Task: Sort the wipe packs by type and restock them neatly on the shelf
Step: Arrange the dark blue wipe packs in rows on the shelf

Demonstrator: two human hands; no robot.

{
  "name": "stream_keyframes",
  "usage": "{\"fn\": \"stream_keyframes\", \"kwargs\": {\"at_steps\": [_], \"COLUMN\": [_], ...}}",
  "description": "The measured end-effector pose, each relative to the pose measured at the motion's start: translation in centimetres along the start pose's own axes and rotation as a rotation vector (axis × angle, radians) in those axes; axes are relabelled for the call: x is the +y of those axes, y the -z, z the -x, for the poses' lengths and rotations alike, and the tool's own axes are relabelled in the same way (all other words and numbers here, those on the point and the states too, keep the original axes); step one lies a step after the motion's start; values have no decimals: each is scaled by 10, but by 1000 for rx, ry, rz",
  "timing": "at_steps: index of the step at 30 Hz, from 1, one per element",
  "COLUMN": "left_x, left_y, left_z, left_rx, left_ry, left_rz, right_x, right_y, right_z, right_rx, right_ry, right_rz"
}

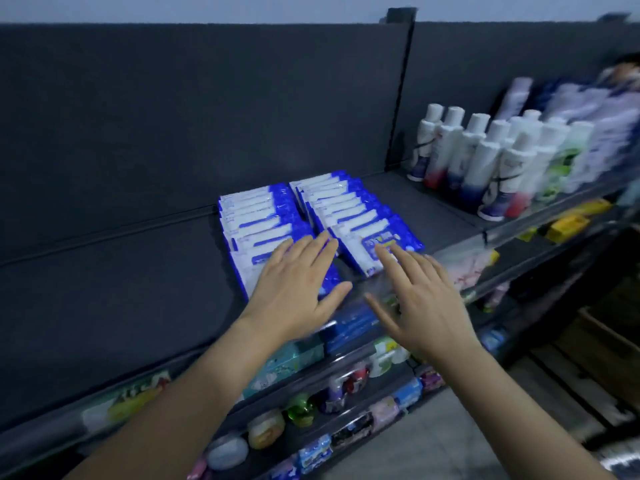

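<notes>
Both hands are flat and hold nothing. The left hand (pixel 298 282) lies palm down with fingers straight and together on the front packs of the left row (pixel 256 220), its thumb out to the side over the shelf edge. The right hand (pixel 420 299) is spread wide, fingers apart; its forefinger reaches onto the front pack of the right row (pixel 346 202), though whether it presses or only hovers I cannot tell.

The wipe packs, blue and white, stand in these two rows side by side, overlapping like tiles from the back panel (pixel 207 98) toward the front edge. They sit mid-way along a dark shelf (pixel 121 292).

To the right, past an upright divider (pixel 401 88), stand white bottles (pixel 485 161) in rows. Below the hands, on a lower shelf, lie a teal box (pixel 287 363) and blue packs (pixel 349 323), blurred.
</notes>
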State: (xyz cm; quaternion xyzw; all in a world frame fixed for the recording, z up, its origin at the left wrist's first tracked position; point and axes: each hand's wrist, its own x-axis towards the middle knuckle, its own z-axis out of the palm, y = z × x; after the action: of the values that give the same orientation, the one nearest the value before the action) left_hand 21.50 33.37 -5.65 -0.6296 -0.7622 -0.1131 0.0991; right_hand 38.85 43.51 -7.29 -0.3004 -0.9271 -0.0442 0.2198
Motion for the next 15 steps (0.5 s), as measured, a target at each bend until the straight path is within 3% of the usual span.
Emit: {"fn": "stream_keyframes", "kwargs": {"at_steps": [3,5,11,15], "left_x": [45,82,196,251], "left_y": [-15,-28,-59,-73], "left_z": [7,18,70,87], "left_rx": [12,24,-114,-178], "left_ry": [-194,-295,-576,-726], "left_rz": [74,135,176,147], "right_x": [12,18,17,27], "right_y": [16,22,47,68], "right_z": [71,128,283,338], "right_rx": [79,46,-378,-495], "right_ry": [-193,-316,-720,-925], "right_rz": [136,193,256,212]}}
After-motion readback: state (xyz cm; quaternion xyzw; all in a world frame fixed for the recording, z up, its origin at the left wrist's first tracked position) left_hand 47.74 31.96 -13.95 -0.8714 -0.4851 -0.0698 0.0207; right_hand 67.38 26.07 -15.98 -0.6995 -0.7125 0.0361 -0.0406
